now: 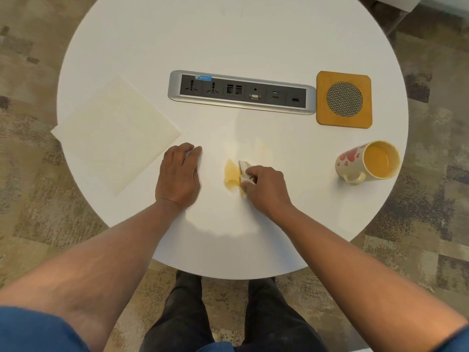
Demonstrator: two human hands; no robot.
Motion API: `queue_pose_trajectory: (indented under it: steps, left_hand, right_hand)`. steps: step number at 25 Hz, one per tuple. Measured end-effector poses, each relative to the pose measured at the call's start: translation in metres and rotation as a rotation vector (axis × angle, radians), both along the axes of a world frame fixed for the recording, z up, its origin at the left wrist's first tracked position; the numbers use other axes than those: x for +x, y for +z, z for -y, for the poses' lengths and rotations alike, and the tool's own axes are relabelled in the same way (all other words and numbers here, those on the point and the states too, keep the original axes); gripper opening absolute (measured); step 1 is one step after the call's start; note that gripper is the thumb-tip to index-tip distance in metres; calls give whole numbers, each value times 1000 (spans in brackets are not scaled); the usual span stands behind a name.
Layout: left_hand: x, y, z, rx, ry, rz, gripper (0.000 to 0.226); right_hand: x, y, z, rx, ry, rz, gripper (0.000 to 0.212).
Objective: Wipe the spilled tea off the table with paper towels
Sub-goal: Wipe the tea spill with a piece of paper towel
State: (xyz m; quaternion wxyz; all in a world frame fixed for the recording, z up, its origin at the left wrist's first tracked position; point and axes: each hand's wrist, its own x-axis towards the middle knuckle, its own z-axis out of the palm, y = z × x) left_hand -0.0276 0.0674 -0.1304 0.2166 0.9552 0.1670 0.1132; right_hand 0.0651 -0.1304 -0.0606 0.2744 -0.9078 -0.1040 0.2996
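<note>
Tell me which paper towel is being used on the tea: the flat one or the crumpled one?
The crumpled paper towel, gripped in the right hand, touches the tea puddle. The flat paper towel lies unused at the table's left.

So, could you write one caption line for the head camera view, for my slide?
Right hand presses a crumpled paper towel onto spilled tea on a round white table; left hand rests flat.

Both forearms (pixel 106 252) are bare up to short blue sleeves (pixel 35 331) that show at the bottom corners. The left hand (pixel 177 174) and right hand (pixel 266 189) wear no rings, watch or gloves. Dark trousers (pixel 228 313) cover the legs.
</note>
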Motion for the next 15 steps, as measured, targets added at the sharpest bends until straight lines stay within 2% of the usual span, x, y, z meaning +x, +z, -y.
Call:
queue_pose_trajectory:
  steps: [6,8,11,15]
  left_hand:
    - [1,2,-1,2,-6,-9,37]
    - [1,3,-1,-6,-5,-19,37]
    - [0,5,0,-8,-7,-30,37]
    - [1,6,0,-9,-4,-40,38]
  right_hand:
    - [7,-1,-28,-8,148,13,16]
    - [13,0,-29,33,172,-41,19]
    - [22,3,-21,200,-5,-316,18]
    - [27,7,7,553,-332,-763,23]
